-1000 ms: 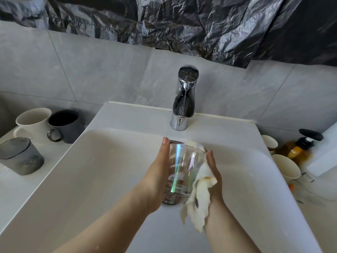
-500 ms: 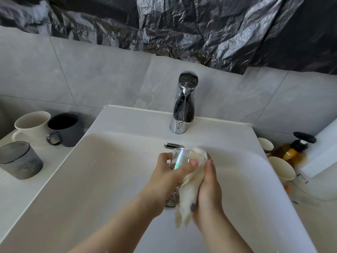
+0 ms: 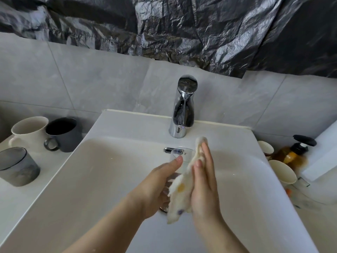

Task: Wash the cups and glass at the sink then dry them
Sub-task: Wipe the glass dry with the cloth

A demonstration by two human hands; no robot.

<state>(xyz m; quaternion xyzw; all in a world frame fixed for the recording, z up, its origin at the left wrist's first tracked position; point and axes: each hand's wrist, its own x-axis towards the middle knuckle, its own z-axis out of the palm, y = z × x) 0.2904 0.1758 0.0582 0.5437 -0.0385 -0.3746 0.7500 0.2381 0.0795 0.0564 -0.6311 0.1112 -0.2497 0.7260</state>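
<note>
Over the white sink [image 3: 102, 176] my left hand [image 3: 156, 187] grips a clear glass [image 3: 182, 156] from the left, thumb on its rim. My right hand [image 3: 204, 181] presses a cream spotted cloth [image 3: 182, 190] flat against the glass's right side, fingers straight. The cloth's lower end hangs below the glass. On the left counter stand a white mug [image 3: 29, 132], a dark grey mug [image 3: 63, 134] and a grey tumbler [image 3: 16, 167].
A chrome tap [image 3: 183, 108] stands behind the basin, no water running. On the right counter are two pale cups [image 3: 281, 172], [image 3: 265, 148], an amber pump bottle [image 3: 295, 152] and a white box [image 3: 324, 152]. Grey tiles and black plastic sheeting cover the wall.
My right hand has slid the cloth up the glass's side, its fingers now straight. My left hand has turned around the glass, its thumb now at the rim.
</note>
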